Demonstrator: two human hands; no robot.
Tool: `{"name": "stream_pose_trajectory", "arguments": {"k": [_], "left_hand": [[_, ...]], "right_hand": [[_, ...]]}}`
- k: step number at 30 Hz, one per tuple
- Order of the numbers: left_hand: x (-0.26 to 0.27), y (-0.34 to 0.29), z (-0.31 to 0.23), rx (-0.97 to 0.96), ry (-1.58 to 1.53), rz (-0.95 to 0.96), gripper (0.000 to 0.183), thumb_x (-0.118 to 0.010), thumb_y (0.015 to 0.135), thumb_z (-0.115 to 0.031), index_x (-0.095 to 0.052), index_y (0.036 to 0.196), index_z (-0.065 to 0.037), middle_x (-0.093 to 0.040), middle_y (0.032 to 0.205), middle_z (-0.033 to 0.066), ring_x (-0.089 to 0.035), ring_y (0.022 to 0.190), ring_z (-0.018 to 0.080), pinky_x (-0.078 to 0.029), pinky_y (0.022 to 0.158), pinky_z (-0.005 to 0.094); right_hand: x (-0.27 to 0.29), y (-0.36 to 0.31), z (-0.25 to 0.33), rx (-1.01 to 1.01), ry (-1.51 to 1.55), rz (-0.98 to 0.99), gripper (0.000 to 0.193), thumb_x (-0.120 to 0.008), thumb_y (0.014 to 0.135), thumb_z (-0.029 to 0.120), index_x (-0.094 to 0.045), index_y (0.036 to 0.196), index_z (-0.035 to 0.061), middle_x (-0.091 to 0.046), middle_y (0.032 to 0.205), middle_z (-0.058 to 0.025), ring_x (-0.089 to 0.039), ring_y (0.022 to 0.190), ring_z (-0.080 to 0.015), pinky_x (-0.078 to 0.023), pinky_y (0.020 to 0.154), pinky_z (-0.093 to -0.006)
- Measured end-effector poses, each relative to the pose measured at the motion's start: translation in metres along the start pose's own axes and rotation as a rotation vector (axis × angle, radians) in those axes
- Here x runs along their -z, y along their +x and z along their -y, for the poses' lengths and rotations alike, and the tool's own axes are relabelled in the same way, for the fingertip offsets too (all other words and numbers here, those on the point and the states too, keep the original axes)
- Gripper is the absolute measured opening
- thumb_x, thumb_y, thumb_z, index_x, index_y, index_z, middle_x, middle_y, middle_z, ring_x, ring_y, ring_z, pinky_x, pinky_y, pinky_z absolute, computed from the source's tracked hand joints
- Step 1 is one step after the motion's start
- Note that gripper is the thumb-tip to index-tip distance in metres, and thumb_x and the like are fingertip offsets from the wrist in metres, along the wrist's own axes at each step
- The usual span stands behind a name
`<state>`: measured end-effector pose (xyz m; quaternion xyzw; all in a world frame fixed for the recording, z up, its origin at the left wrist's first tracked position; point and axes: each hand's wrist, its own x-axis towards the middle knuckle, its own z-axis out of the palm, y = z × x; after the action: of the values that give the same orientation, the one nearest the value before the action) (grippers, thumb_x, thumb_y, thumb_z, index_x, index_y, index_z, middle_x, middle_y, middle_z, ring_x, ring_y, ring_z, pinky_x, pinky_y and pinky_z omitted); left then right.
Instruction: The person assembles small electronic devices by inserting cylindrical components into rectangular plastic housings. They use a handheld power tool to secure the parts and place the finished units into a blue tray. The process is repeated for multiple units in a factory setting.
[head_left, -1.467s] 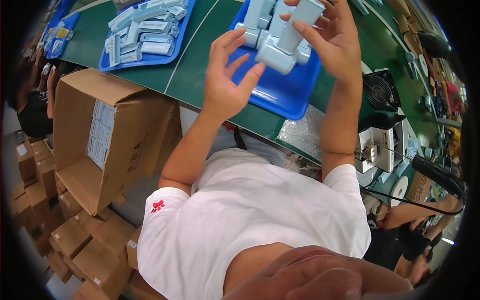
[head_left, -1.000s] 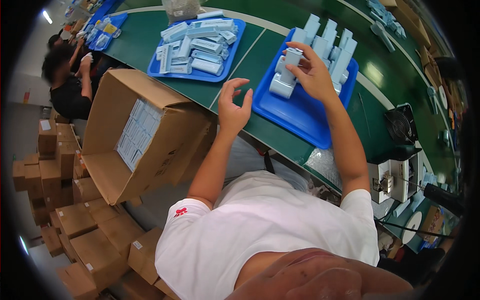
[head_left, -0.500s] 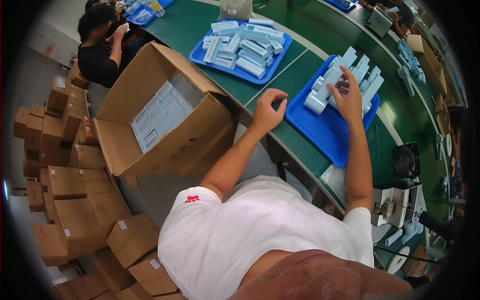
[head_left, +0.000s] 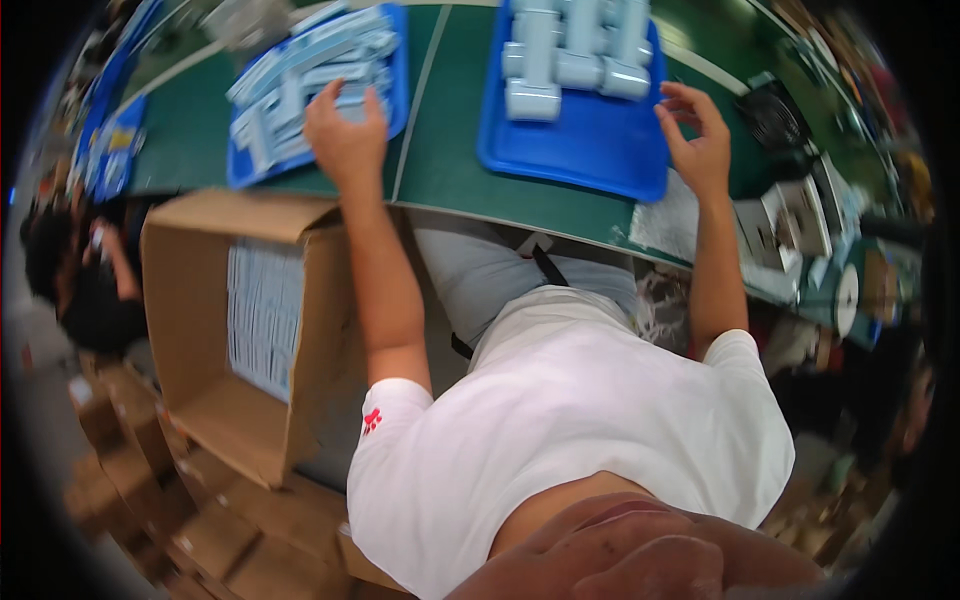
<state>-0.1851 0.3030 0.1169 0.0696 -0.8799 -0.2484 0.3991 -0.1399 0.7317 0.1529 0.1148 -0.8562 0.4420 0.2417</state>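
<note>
Leftward, away from the corner of the parts tray (head_left: 580,160), the left hand (head_left: 345,135) had been moved since the frame half a second earlier, and the right hand (head_left: 697,140) had been drawn off the T-shaped parts (head_left: 535,100) to that tray's right edge.

Well left of the parts tray and nearer the body, an open cardboard box (head_left: 325,330) was seen, with pale blue packs (head_left: 265,315) lined up inside. Also left of the parts tray, across a strip of green table (head_left: 435,160), a second tray (head_left: 398,85) was heaped with pale blue bars (head_left: 300,70). Over that heap the left hand was held with thumb and fingers spread; whether a bar was touched could not be told. For a clean pick, it was judged, one loose bar should be pinched by its long sides and raised without its neighbours being dragged. The bars were long and slim, crossed at various angles, their finer detail blurred.

Toward the far end of the parts tray, the T-shaped parts were ranged side by side, pale blue and glossy, rounded crosspieces turned bodyward. At its right rim the right hand was held half curled, with nothing seen in its grasp.
</note>
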Motion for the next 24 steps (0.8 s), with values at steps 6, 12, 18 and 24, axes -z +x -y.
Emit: {"name": "stream_pose_trajectory", "arguments": {"k": [6, 12, 18, 24], "left_hand": [[-0.007, -0.019, -0.08, 0.066, -0.483, 0.381, 0.036, -0.081, 0.085, -0.025, -0.071, 0.116, -0.009, -0.071, 0.108, 0.0089, -0.064, 0.095, 0.0253, -0.051, 0.086, 0.0387], [-0.048, -0.051, -0.122, -0.268, -0.323, 0.544, 0.058, -0.083, 0.084, -0.039, -0.066, 0.124, 0.0, -0.068, 0.122, 0.0206, -0.056, 0.117, 0.0391, -0.043, 0.104, 0.0467], [-0.041, -0.055, -0.133, -0.191, -0.314, 0.62, 0.061, -0.089, 0.079, -0.037, -0.064, 0.121, -0.001, -0.064, 0.117, 0.0168, -0.058, 0.114, 0.0371, -0.046, 0.099, 0.0459], [-0.052, -0.069, -0.161, -0.33, -0.424, 0.63, 0.062, -0.09, 0.08, -0.026, -0.061, 0.127, 0.002, -0.062, 0.122, 0.0179, -0.062, 0.113, 0.0372, -0.049, 0.098, 0.0464]], "right_hand": [[0.012, -0.11, -0.02, -0.292, -0.038, -0.288, 0.018, -0.071, 0.089, -0.001, -0.073, 0.107, 0.0013, -0.072, 0.096, -0.0084, -0.071, 0.087, -0.0172, -0.056, 0.079, -0.029], [0.017, -0.107, 0.01, -0.11, -0.176, -0.398, 0.02, -0.07, 0.084, -0.004, -0.073, 0.103, 0.002, -0.071, 0.096, -0.0106, -0.069, 0.08, -0.0201, -0.055, 0.075, -0.0309], [0.148, -0.084, -0.006, 0.14, -0.479, -1.114, 0.043, -0.077, 0.086, 0.007, -0.06, 0.125, -0.001, -0.067, 0.109, -0.0124, -0.065, 0.092, -0.0211, -0.054, 0.081, -0.0318], [0.253, 0.005, 0.01, 0.134, -0.243, -1.166, 0.057, -0.077, 0.088, 0.0, -0.046, 0.137, -0.0004, -0.065, 0.108, -0.009, -0.066, 0.088, -0.0175, -0.055, 0.078, -0.0285]]}}
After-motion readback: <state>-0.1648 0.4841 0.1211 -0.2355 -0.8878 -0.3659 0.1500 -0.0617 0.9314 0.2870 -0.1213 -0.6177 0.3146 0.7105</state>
